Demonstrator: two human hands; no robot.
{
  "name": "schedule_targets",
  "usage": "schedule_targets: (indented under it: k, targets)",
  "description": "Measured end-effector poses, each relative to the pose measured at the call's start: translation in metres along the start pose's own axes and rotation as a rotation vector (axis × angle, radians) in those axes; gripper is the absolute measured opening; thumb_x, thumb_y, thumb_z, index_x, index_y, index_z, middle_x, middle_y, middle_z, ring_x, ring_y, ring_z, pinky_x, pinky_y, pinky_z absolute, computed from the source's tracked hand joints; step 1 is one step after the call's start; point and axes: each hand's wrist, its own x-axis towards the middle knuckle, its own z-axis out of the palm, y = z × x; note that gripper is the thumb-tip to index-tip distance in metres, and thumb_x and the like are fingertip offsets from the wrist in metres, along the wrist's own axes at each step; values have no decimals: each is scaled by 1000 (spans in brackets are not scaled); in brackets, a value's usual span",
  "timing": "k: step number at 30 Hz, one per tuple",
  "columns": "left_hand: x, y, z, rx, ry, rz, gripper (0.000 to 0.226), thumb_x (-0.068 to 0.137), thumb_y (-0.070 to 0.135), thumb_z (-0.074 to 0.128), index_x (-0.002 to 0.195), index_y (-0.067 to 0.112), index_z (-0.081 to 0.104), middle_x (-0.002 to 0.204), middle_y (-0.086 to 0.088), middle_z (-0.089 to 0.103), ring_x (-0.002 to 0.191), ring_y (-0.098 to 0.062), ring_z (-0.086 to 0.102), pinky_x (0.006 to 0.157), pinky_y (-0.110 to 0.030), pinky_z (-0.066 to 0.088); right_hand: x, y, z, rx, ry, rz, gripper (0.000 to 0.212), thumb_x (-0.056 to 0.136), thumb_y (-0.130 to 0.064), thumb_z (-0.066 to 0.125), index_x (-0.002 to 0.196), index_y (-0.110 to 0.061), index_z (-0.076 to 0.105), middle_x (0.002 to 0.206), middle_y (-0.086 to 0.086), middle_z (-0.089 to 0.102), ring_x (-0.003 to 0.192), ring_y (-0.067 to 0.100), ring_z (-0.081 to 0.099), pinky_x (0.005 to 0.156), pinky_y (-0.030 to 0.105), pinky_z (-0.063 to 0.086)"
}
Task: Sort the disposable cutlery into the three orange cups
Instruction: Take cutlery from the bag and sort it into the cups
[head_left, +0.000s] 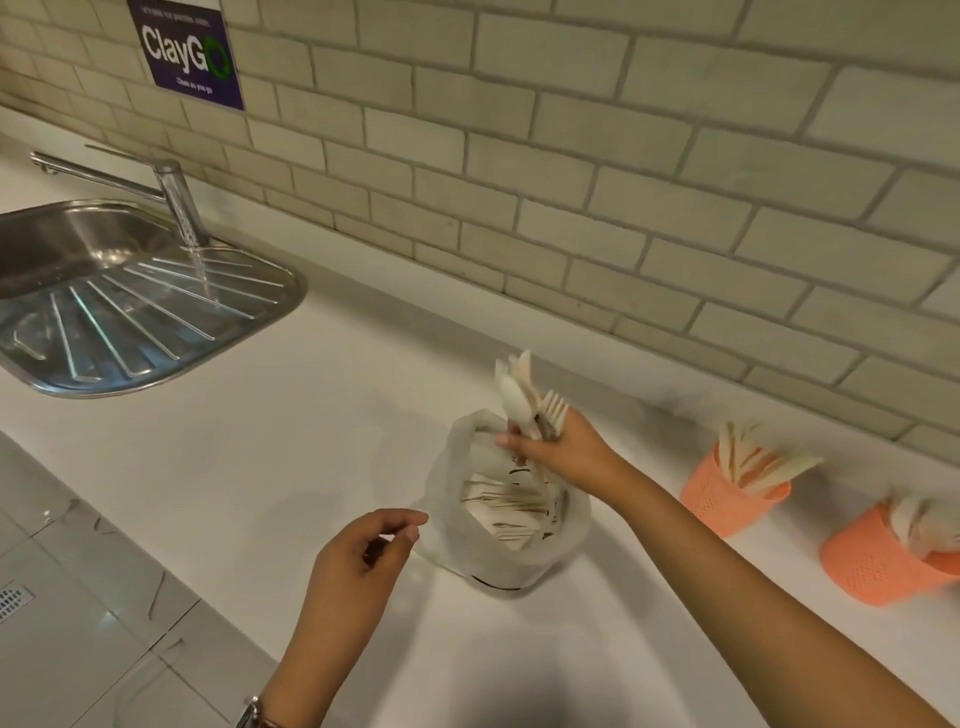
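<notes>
The right hand (563, 447) is clamped around a bundle of pale disposable cutlery (522, 400), fingers curled round the handles, the heads fanning up and back toward the wall; a fork (554, 408) shows plainly at the right of the bundle, while the other pieces are blurred and look like spoons or knives. The bundle is raised just above the mouth of a thin white plastic bag (447, 519), which stands open on the white counter (260, 441), about midway between its back edge and its front edge. Inside the bag lie more pale cutlery and some thin sticks (504, 506). The left hand (363, 551) hovers just beside the bag's left side, nearer the front edge of the counter, its fingers loosely curled with nothing in them, thumb and forefinger close together; a wristwatch (253, 714) shows at its wrist. The two hands are apart, with the bag between them. Toward the right end of the counter, near its back edge, stand two orange cups with perforated walls: the nearer orange cup (717, 504) holds long pale pieces (763, 462) leaning to the right, and the farther orange cup (872, 566), cut by the frame's edge, holds pale pieces (922, 525) whose kind I cannot tell. At the left end of the counter a steel sink (130, 322) with a ribbed drainer is set in, a tap (174, 192) behind it, and a dark sign (187, 52) reading ClayGo hangs on the tiled wall (623, 182)
</notes>
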Motion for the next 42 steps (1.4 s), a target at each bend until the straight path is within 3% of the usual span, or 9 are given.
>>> schedule_targets:
  k: [6, 11, 15, 19, 22, 25, 33, 38, 42]
  targets:
    - [10, 22, 17, 5, -76, 90, 20, 86, 19, 62, 81, 36, 71, 87, 17, 67, 75, -31, 59, 56, -9, 42, -55, -16, -20, 734, 274, -3, 10, 81, -17, 67, 79, -13, 59, 45, 4, 46, 38, 19, 44, 46, 28, 47]
    - [9, 41, 62, -21, -264, 154, 20, 86, 15, 62, 82, 33, 71, 87, 22, 68, 72, -2, 61, 62, -4, 44, -135, 15, -37, 958, 479, 83, 27, 76, -31, 70, 89, -10, 57, 45, 3, 42, 33, 15, 40, 39, 22, 38]
    - [-6, 49, 117, -48, -443, 167, 25, 85, 16, 64, 80, 40, 70, 87, 8, 69, 79, -26, 61, 67, -25, 48, -203, 42, -55, 1103, 639, 90, 68, 54, -52, 84, 98, -7, 58, 48, 3, 40, 32, 12, 36, 38, 20, 34]
    - [-33, 60, 180, -21, -621, 196, 28, 85, 15, 63, 79, 41, 70, 83, 11, 70, 80, -31, 60, 70, -30, 49, -260, 64, -72, 1203, 748, 71, 75, 55, -59, 80, 102, -6, 57, 47, 1, 37, 30, 9, 32, 35, 19, 31]
    - [-62, 74, 227, -17, -743, 214, 28, 85, 15, 62, 81, 41, 70, 83, 14, 70, 78, -23, 60, 73, -28, 49, -298, 77, -90, 1199, 841, 108, 51, 76, -50, 62, 94, -3, 55, 44, 2, 38, 27, 8, 30, 33, 17, 30]
    - [-95, 89, 272, -26, -835, 221, 28, 85, 14, 62, 80, 39, 70, 86, 17, 70, 78, -19, 60, 74, -27, 48, -331, 85, -111, 1094, 903, 144, 33, 84, -34, 50, 68, -5, 47, 39, 3, 39, 25, 9, 28, 33, 17, 28]
    - [-177, 117, 365, -39, -884, 213, 14, 84, 20, 65, 79, 31, 71, 86, 19, 70, 74, -11, 60, 67, -8, 45, -398, 117, -163, 803, 910, 334, 31, 89, -30, 58, 68, -8, 64, 62, 15, 58, 31, 18, 42, 38, 22, 36]
    - [-213, 124, 408, -74, -762, 133, 8, 72, 35, 73, 72, 27, 71, 74, 14, 69, 55, -2, 51, 60, -13, 45, -424, 130, -189, 713, 856, 326, 38, 93, -28, 52, 68, -1, 65, 54, 11, 60, 30, 18, 44, 37, 24, 38]
    - [-227, 125, 429, -46, -717, 91, 9, 72, 35, 74, 70, 27, 70, 68, 10, 68, 54, -9, 48, 56, -15, 43, -435, 136, -206, 673, 785, 343, 48, 95, -30, 47, 61, -1, 65, 45, 6, 58, 29, 18, 43, 38, 24, 40]
